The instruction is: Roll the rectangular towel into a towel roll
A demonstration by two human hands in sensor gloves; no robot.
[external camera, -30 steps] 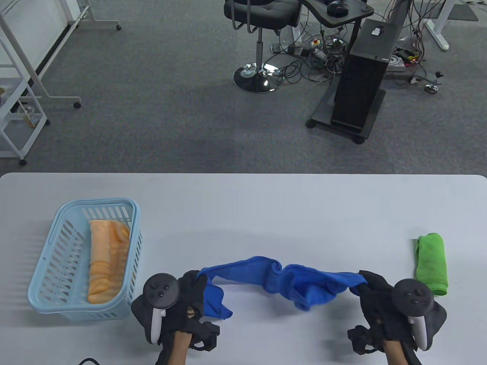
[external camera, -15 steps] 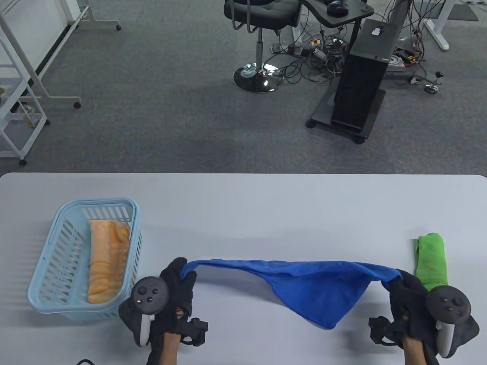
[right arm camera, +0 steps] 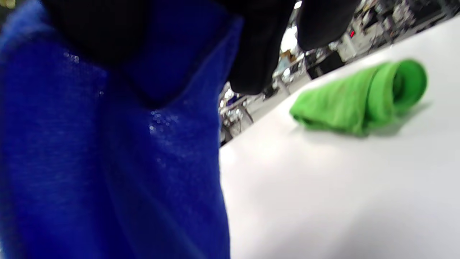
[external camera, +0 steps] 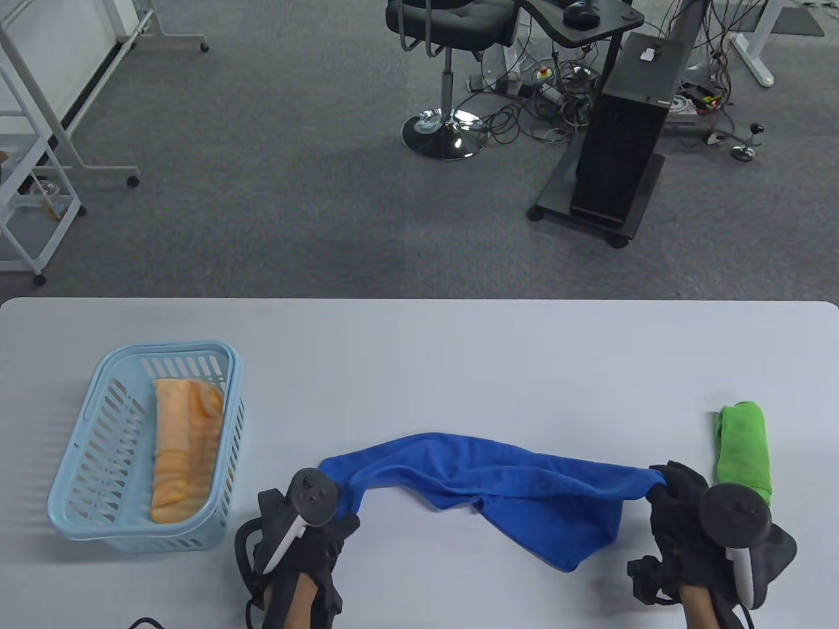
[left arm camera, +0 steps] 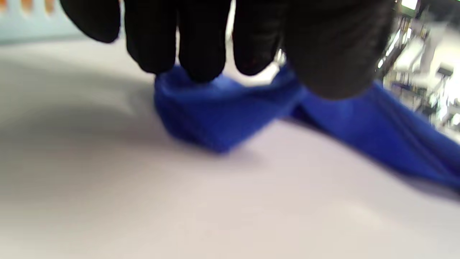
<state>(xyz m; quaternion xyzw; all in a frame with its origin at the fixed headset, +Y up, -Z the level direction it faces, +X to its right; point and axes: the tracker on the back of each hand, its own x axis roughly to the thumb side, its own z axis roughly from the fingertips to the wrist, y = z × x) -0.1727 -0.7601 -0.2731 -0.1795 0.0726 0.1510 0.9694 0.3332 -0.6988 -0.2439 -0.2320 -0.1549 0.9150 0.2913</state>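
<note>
Towel, table view: blue towel (external camera: pixel 498 481) sags over the table (external camera: pixel 459 367) between left hand (external camera: pixel 308 531) and right hand (external camera: pixel 682 517).
Left wrist view: fingers (left arm camera: pixel 201 39) pinch its corner.
Right wrist view: fingers (right arm camera: pixel 258 50) grip it; green roll (right arm camera: pixel 359 97) beside.

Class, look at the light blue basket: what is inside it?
Inside the light blue basket lies one rolled orange towel. Anything beneath that towel is covered.
</note>
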